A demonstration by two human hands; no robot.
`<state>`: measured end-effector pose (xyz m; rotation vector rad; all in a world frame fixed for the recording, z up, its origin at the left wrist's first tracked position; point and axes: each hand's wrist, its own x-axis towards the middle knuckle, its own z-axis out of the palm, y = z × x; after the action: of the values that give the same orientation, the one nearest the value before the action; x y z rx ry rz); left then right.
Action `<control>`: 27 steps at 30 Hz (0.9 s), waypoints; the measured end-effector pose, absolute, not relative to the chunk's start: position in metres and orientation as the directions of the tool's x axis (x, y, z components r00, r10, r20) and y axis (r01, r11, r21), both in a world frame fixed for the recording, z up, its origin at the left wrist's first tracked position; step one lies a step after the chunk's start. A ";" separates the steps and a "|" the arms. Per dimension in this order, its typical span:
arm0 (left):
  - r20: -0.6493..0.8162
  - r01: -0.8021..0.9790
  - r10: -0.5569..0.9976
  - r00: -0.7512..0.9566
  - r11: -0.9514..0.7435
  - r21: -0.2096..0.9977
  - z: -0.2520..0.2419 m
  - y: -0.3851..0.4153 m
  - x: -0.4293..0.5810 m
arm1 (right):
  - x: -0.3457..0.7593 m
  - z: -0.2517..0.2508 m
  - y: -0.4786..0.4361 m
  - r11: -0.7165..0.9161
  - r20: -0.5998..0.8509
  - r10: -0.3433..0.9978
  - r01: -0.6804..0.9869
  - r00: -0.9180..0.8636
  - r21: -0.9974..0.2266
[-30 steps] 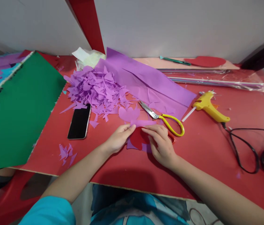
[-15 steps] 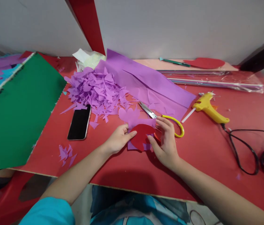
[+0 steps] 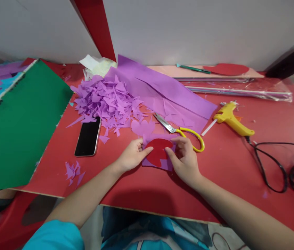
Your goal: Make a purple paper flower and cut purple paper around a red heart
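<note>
Between my hands a red paper heart (image 3: 158, 152) lies on top of a purple paper piece (image 3: 165, 164), its notch facing me. My left hand (image 3: 133, 154) pinches the left edges of both, thumb on the red heart. At the right edge my right hand (image 3: 185, 158) grips them the same way, thumb on top and fingers behind. Just beyond lie purple paper hearts (image 3: 143, 127), partly overlapping. Scissors with yellow handles (image 3: 191, 130) rest open on the table, beyond my right hand. A heap of purple paper scraps (image 3: 107, 99) is behind my left hand.
A phone (image 3: 87, 138) lies left of my hands, near small purple scraps (image 3: 74, 172). Large purple sheets (image 3: 162, 86) spread at the back. On the right are a yellow glue gun (image 3: 234, 119) and its black cord (image 3: 279, 143). A green board (image 3: 27, 125) covers the left side.
My right hand has closed onto the right edge of the red heart and purple paper, its fingers now behind them. The red heart has turned slightly. My left hand keeps its hold.
</note>
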<state>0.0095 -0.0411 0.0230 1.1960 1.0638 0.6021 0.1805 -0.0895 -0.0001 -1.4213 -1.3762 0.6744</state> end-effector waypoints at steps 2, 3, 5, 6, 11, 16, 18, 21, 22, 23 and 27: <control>-0.319 0.139 0.848 0.423 0.287 0.948 0.024 -0.041 0.010 | 0.181 0.000 -0.089 0.162 0.256 0.951 0.428 0.171 -0.889; -0.310 0.124 0.848 0.429 0.285 0.950 0.024 -0.041 0.011 | 0.181 0.000 -0.088 0.170 0.266 0.950 0.446 0.163 -0.879; -0.300 0.083 0.841 0.449 0.295 0.952 0.026 -0.042 0.012 | 0.182 0.001 -0.087 0.191 0.290 0.945 0.466 0.150 -0.864; -0.299 0.068 0.838 0.457 0.302 0.951 0.027 -0.042 0.013 | 0.182 0.002 -0.087 0.201 0.301 0.942 0.469 0.148 -0.860; -0.299 0.050 0.828 0.475 0.314 0.948 0.030 -0.042 0.015 | 0.184 0.001 -0.087 0.182 0.280 0.948 0.461 0.152 -0.868; -0.303 0.023 0.835 0.460 0.330 0.944 0.030 -0.043 0.014 | 0.181 -0.002 -0.087 0.178 0.248 0.937 0.276 0.246 -0.945; -0.300 -0.037 0.864 0.404 0.343 0.938 0.027 -0.044 0.015 | 0.178 -0.002 -0.087 0.195 0.222 0.937 0.124 0.269 -0.973; -0.278 -0.179 0.913 0.298 0.340 0.923 0.022 -0.046 0.017 | 0.173 -0.001 -0.089 0.119 0.112 0.974 -0.027 0.198 -0.992; -0.274 -0.216 0.921 0.276 0.338 0.916 0.020 -0.047 0.017 | 0.172 0.000 -0.090 0.073 0.064 0.985 -0.052 0.158 -0.996; -0.273 -0.241 0.925 0.265 0.337 0.910 0.019 -0.048 0.018 | 0.172 0.000 -0.091 0.028 0.021 0.992 -0.061 0.122 -0.998; -0.262 -0.265 0.924 0.277 0.336 0.904 0.018 -0.048 0.020 | 0.175 -0.001 -0.094 -0.035 -0.019 0.991 0.117 0.134 -0.992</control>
<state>0.0197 -0.0484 0.0182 0.8654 0.9460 0.9487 0.1750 -0.0939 -0.0008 -1.3765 -1.1825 1.0705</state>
